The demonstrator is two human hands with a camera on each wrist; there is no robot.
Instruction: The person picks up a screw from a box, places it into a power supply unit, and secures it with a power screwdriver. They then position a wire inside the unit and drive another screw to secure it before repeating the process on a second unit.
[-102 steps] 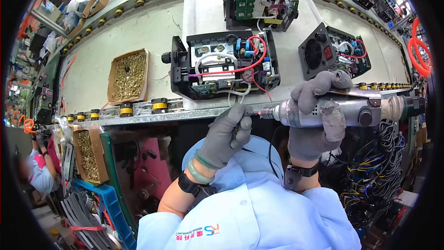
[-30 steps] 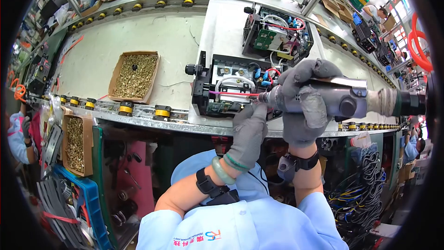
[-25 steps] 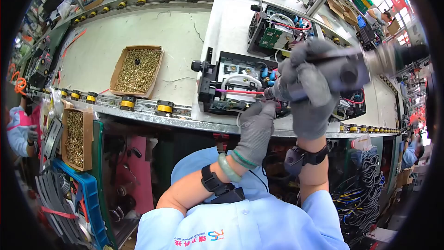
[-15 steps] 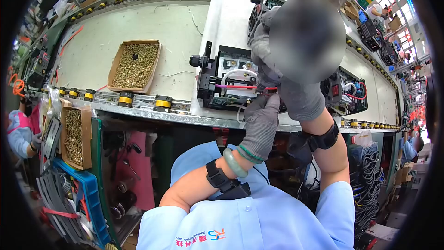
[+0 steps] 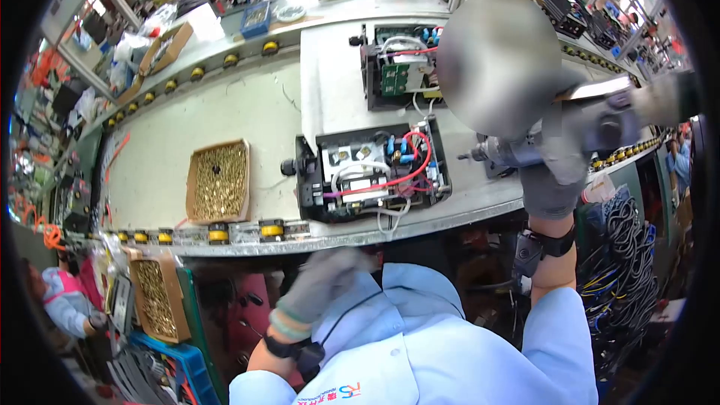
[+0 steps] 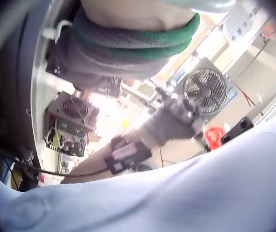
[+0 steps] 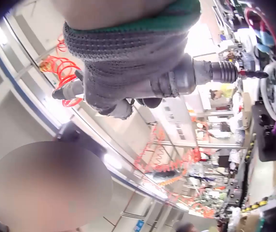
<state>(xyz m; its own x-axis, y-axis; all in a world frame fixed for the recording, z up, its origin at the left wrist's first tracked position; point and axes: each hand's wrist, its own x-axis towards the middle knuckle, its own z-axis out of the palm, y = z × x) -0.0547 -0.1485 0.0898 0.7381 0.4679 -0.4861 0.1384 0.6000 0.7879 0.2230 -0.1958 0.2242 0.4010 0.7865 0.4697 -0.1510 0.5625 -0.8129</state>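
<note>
My right hand [image 5: 551,180], in a grey glove, grips a metal power screwdriver [image 7: 176,79] over the right part of the bench. Its bit [image 7: 254,74] points left in the head view and is apart from the units. A black open-topped electrical unit [image 5: 360,191], with a red cable looped across it, sits at the bench's front. Behind it stands a similar unit [image 5: 395,79]. My left hand [image 5: 322,285], gloved and blurred, is below the bench edge in front of my shirt. Its fingers are hidden in the left wrist view, and I cannot tell whether it holds anything.
A carton [image 5: 248,176] of small brass-coloured fasteners lies on the bench, left of the front unit. Another such carton [image 5: 178,307] stands lower left, by a blue crate [image 5: 184,367]. Rollers [image 5: 271,230] line the bench edge. Bundled black cables [image 5: 622,255] hang at right.
Both hands have left the front unit: the left drew back toward my body, the right moved right with the power screwdriver. The red cable, earlier partly hidden by the hands, now shows whole.
</note>
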